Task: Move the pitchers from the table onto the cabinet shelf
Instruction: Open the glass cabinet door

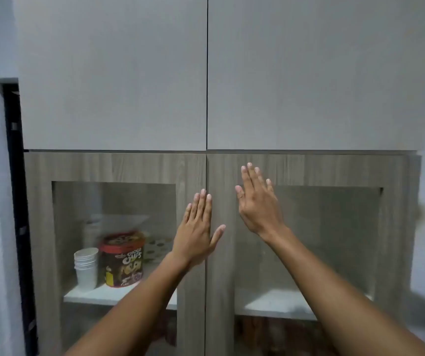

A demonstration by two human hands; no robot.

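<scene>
Our two bare forearms reach up | left hand (196,228) flat, fingers spread, grasping nothing, on the wood-grain glass-paned left door (115,165) by the centre seam | right hand (257,201) likewise released on the matching right door (334,168) | we judge it a push to work the handleless doors | white shelf (273,307) behind right glass bare | pitchers, table out of view

grey woodgrain cabinet doors (119,167) – white cups (86,267), red/brown cereal tub (123,260) w/ yellow lettering
</scene>
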